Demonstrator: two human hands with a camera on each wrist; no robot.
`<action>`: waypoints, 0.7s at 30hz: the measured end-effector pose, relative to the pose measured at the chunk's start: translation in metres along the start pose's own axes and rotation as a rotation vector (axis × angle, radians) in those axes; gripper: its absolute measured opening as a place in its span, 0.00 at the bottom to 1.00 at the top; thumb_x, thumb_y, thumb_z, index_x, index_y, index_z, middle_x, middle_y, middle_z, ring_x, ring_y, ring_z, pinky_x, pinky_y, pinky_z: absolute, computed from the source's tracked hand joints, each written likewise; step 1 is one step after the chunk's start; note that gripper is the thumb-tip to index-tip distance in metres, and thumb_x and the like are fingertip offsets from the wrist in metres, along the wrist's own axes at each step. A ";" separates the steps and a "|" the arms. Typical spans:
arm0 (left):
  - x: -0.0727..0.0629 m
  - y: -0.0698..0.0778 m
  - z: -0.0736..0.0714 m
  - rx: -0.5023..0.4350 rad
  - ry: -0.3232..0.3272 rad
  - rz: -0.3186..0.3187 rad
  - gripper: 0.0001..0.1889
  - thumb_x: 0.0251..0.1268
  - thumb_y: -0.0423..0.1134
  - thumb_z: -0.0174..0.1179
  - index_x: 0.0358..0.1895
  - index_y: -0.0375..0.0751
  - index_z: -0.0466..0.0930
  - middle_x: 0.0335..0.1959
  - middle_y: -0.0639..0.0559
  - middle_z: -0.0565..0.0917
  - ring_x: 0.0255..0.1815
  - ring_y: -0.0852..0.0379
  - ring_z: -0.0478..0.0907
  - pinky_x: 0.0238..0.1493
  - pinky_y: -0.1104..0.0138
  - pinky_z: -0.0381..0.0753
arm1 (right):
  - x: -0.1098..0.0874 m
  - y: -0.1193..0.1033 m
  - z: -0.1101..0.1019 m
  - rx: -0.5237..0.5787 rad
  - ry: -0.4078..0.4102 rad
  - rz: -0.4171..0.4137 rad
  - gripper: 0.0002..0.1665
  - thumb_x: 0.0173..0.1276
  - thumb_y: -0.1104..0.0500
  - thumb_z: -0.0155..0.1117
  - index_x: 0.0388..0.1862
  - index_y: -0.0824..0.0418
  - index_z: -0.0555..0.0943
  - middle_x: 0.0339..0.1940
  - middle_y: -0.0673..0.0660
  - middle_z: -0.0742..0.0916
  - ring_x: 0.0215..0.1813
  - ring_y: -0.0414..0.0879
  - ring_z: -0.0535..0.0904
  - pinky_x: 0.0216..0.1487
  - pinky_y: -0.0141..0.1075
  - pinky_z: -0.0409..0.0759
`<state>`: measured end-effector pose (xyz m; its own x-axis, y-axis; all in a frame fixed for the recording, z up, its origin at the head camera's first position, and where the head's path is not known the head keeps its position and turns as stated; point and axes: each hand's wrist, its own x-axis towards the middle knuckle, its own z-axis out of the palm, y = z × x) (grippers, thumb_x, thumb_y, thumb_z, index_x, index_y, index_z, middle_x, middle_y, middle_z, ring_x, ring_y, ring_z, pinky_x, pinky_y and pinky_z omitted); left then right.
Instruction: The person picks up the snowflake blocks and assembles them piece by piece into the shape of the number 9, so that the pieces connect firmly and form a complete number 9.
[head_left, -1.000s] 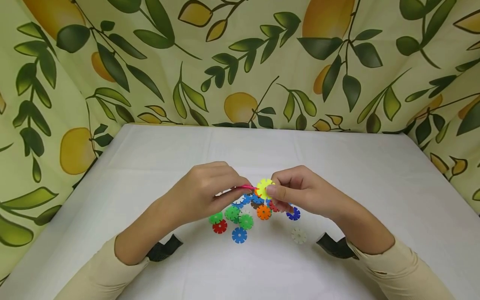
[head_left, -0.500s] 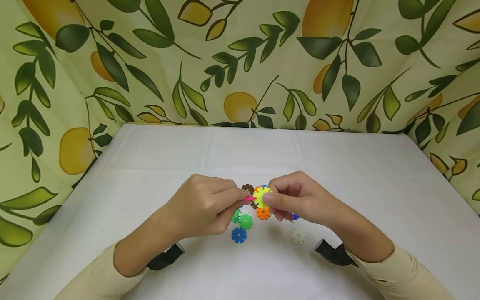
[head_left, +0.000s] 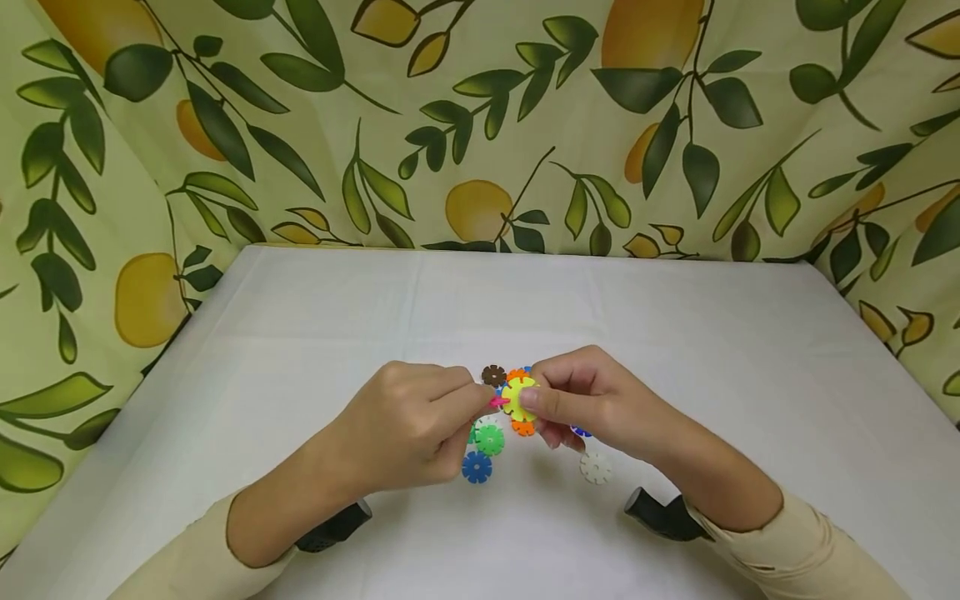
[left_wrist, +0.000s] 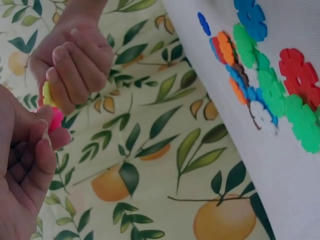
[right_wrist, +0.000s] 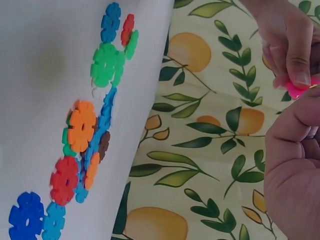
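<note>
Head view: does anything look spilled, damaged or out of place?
Nothing stands out. Loose discs lie scattered on the table, no damage visible; the right hand holds a yellow disc, the left hand a pink disc.

Left sleeve (head_left: 202,554): plain beige cloth, ending on the forearm
Right sleeve (head_left: 798,542): matching beige, wrinkled near the cuff
Left wrist device (head_left: 337,527): black, partly hidden
Right wrist device (head_left: 663,512): black, bent, blunt-ended
Left hand (head_left: 412,425), right hand (head_left: 592,400): bare

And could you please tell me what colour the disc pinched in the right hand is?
The disc is bright yellow, seen best in the head view.
</note>
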<state>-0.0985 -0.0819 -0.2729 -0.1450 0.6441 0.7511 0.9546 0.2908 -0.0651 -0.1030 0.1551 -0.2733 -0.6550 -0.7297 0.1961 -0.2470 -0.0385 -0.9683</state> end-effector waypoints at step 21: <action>0.001 -0.012 -0.011 -0.411 -0.027 -0.334 0.07 0.55 0.24 0.71 0.37 0.34 0.86 0.29 0.54 0.86 0.26 0.67 0.78 0.29 0.76 0.79 | 0.000 -0.004 -0.027 -0.267 -0.052 0.052 0.13 0.80 0.62 0.52 0.33 0.59 0.79 0.24 0.56 0.80 0.22 0.51 0.73 0.19 0.38 0.75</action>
<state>-0.1076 -0.0922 -0.2641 -0.4603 0.5831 0.6694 0.8777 0.1855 0.4419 -0.1213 0.1743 -0.2655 -0.6355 -0.7607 0.1323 -0.3980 0.1759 -0.9004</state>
